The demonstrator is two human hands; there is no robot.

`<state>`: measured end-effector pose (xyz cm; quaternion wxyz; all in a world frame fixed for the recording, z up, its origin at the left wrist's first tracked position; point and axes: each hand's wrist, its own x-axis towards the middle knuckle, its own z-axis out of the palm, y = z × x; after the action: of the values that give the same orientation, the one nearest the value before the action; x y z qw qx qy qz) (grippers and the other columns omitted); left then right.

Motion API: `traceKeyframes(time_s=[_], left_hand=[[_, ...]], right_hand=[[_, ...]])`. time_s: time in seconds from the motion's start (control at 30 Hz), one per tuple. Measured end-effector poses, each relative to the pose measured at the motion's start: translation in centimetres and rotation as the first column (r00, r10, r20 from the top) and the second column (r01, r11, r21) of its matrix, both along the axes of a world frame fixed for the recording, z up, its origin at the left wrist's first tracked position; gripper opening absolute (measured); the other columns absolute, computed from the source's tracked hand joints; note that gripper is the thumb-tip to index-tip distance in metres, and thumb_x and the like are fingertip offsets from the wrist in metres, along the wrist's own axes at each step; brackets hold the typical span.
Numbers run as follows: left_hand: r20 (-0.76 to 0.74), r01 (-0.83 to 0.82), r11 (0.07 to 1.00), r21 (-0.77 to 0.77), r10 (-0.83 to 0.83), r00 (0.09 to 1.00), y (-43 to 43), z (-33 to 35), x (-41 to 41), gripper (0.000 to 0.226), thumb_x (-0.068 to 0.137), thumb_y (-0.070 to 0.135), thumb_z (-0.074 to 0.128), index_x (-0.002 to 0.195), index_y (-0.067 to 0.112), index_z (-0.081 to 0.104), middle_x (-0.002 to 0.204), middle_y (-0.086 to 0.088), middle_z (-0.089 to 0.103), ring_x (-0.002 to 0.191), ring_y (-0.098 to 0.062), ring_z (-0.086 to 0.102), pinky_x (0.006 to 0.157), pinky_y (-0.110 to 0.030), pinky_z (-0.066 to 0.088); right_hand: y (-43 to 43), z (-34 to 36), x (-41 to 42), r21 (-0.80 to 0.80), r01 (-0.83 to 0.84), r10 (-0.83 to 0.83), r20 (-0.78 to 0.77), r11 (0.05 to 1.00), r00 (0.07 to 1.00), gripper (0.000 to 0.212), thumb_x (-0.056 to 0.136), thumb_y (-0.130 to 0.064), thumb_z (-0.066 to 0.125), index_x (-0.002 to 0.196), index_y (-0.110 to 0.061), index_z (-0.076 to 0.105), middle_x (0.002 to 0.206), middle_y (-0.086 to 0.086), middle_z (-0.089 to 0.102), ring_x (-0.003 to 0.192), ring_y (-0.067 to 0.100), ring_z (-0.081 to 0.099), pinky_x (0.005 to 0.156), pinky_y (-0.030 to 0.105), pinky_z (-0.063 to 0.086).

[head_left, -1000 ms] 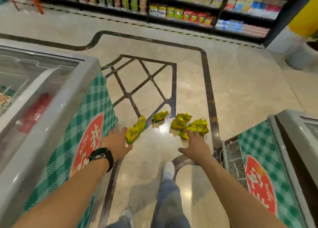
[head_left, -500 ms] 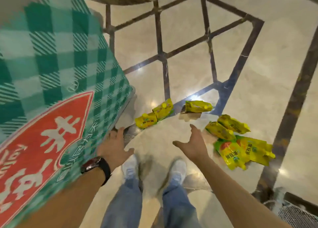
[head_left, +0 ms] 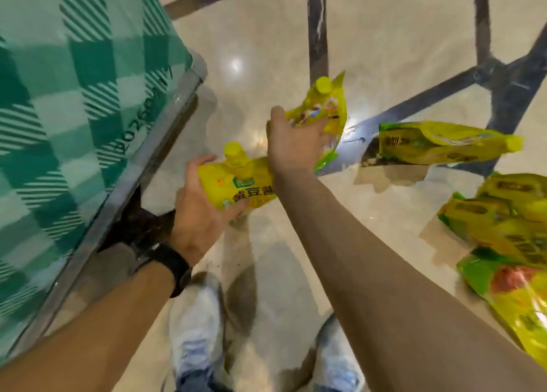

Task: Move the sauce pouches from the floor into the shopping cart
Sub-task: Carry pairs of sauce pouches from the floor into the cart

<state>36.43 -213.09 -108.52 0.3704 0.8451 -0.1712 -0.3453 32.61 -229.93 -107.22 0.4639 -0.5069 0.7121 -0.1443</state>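
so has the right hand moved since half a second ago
Yes. The right hand has gone forward and left, toward the freezer, and now grips a pouch.

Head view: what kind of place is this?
Likely a shop floor: many identical yellow sauce pouches, a green-checked display cabinet with a metal edge, and polished stone flooring with dark inlay.

Warm light falls from overhead, and bright glare spots gleam on the polished floor (head_left: 236, 64). Soft shadows lie under each pouch (head_left: 444, 146) and beside the shoes (head_left: 195, 326). Motion blur smears everything, worst at the right edge, and wide-angle distortion bends the borders.
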Motion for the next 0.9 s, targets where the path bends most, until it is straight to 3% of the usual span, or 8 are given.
traceKeyframes(time_s=[0.1,0.27,0.37,0.47,0.57,0.63,0.77,0.9], left_hand=[[-0.069,-0.01,0.993,-0.115,0.002,0.998,-0.1,-1.2,-0.3,0.079,0.064,-0.001,0.09,0.113,0.042,0.045,0.107,0.018,0.064,0.09,0.011,0.066,0.079,-0.01,0.051],[-0.099,0.027,0.984,-0.175,-0.045,0.994,-0.1,-1.9,0.3,0.069,0.068,-0.007,0.086,0.109,0.037,0.052,0.095,0.033,0.07,0.089,0.01,0.067,0.076,-0.008,0.051],[-0.106,0.045,0.986,-0.163,-0.062,0.992,0.4,-2.8,0.9,0.069,0.063,0.006,0.093,0.107,0.045,0.057,0.1,0.021,0.073,0.09,-0.002,0.072,0.079,-0.024,0.059],[-0.197,-0.015,0.979,-0.205,-0.026,0.98,0.5,-3.6,0.9,0.063,0.061,0.02,0.089,0.109,0.047,0.06,0.107,0.002,0.074,0.091,-0.019,0.075,0.079,-0.044,0.061],[-0.254,-0.062,0.969,-0.238,-0.001,0.967,0.5,-4.0,0.9,0.062,0.059,0.029,0.088,0.113,0.04,0.061,0.115,-0.005,0.072,0.097,-0.024,0.074,0.082,-0.051,0.06],[-0.305,-0.11,0.958,-0.265,0.025,0.952,0.5,-4.2,0.8,0.063,0.061,0.024,0.089,0.116,0.035,0.061,0.122,-0.011,0.069,0.109,-0.033,0.07,0.089,-0.059,0.056],[-0.347,-0.105,0.952,-0.287,-0.001,0.938,0.6,-4.6,1.0,0.066,0.068,0.012,0.091,0.124,0.015,0.055,0.124,-0.02,0.068,0.114,-0.042,0.066,0.094,-0.066,0.051],[-0.336,-0.066,0.954,-0.291,-0.038,0.941,0.4,-4.3,1.3,0.072,0.065,0.001,0.082,0.131,-0.001,0.053,0.118,-0.012,0.073,0.11,-0.027,0.07,0.089,-0.034,0.06]], right_hand=[[-0.2,-0.4,-0.2,-0.206,-0.174,0.16,-0.083,0.963,0.984,0.088,0.079,-0.039,0.063,0.154,-0.017,0.023,0.159,0.015,0.022,0.145,0.03,0.024,0.114,0.046,0.029],[-4.8,0.2,-3.7,-0.27,-0.53,0.503,-0.17,0.803,0.848,0.128,0.057,-0.063,0.081,0.156,-0.025,0.01,0.165,0.009,0.001,0.151,0.028,0.007,0.119,0.054,0.015],[-11.1,0.1,-6.0,-0.09,-0.661,0.667,0.11,0.745,0.737,0.131,0.054,-0.042,0.089,0.156,-0.025,0.008,0.162,-0.002,0.019,0.146,0.005,0.022,0.115,0.029,0.031],[-13.8,-1.9,-5.2,0.133,-0.805,0.756,0.285,0.578,0.59,0.097,0.067,-0.001,0.084,0.143,-0.025,0.029,0.12,-0.019,0.057,0.1,-0.017,0.06,0.076,0.007,0.049],[-14.2,-4.7,-3.3,0.156,-0.861,0.869,0.029,0.484,0.494,0.1,0.045,-0.036,0.097,0.133,-0.021,0.053,0.114,-0.013,0.067,0.106,0.009,0.065,0.089,0.027,0.055],[-14.5,-5.7,-2.2,0.209,-0.869,0.888,0.002,0.449,0.46,0.095,0.038,-0.044,0.097,0.123,-0.019,0.063,0.118,-0.002,0.07,0.11,0.018,0.065,0.098,0.04,0.052],[-13.4,-6.9,-0.2,0.243,-0.662,0.683,-0.008,0.709,0.73,0.121,0.006,-0.061,0.086,0.114,-0.012,0.065,0.112,0.006,0.069,0.102,0.024,0.067,0.089,0.041,0.057],[-11.7,-6.7,0.3,0.453,-0.503,0.467,0.199,0.736,0.862,0.091,0.039,-0.016,0.098,0.121,-0.001,0.061,0.107,0.015,0.072,0.092,0.03,0.071,0.075,0.047,0.06]])
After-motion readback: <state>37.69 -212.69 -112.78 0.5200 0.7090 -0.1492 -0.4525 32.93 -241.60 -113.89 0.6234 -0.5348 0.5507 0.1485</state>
